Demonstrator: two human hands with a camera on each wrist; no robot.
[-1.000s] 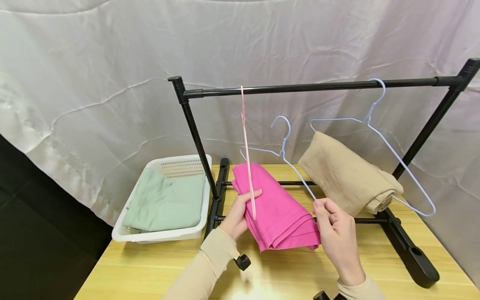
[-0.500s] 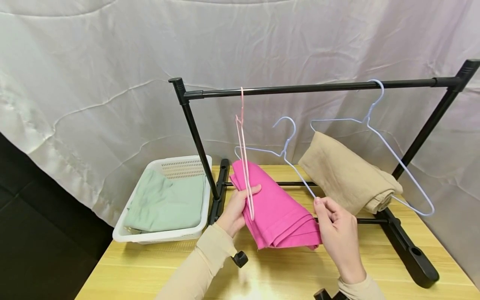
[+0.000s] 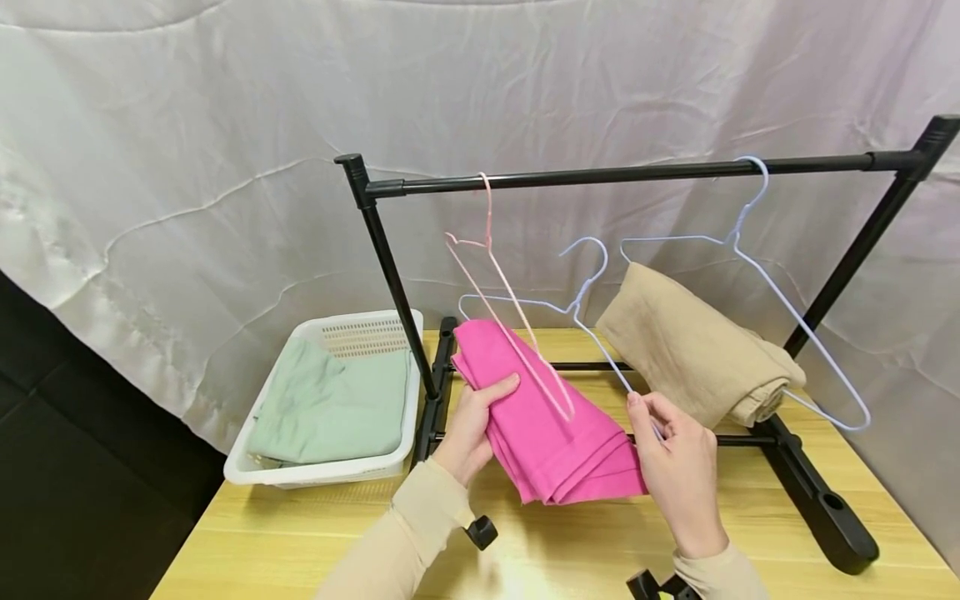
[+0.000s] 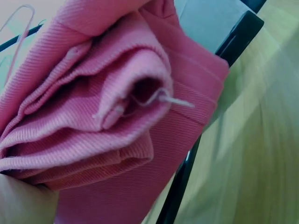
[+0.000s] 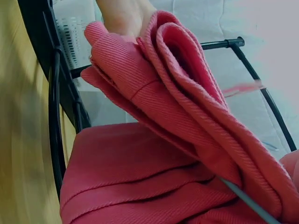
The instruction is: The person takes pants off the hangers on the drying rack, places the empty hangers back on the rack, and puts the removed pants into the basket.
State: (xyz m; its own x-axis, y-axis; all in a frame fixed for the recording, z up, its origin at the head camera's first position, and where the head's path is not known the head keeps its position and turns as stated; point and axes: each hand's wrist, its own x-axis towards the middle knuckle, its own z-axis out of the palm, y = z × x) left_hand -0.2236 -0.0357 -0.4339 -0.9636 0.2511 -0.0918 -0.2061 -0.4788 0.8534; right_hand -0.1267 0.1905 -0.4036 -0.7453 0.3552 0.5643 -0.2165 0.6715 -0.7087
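Observation:
In the head view a folded pink garment (image 3: 547,467) hangs over the lower bar of a light blue hanger (image 3: 603,353). My left hand (image 3: 468,429) grips the garment's left side, thumb on top. With thumb and fingers my right hand (image 3: 678,479) pinches the hanger's right corner. The hanger's hook points up, below the rack's bar and off it. A pink hanger (image 3: 489,208) hangs from that bar and overlaps the cloth. In the left wrist view thick rolled folds (image 4: 93,116) show with a loose thread. A hanger bar (image 5: 247,200) runs into the fold in the right wrist view.
A black rack's top bar (image 3: 600,177) spans behind the hands. Another blue hanger (image 3: 738,229) hangs on its right, bearing a beige garment (image 3: 682,350). At left, a white basket (image 3: 337,472) holds a green garment (image 3: 337,408). Rack feet (image 3: 817,500) stand on the wooden table (image 3: 262,542).
The pink hanger has swung round on the bar, from edge-on to partly facing, its lower end moving right across the cloth. The held blue hanger's hook has tilted right. Both grips stay.

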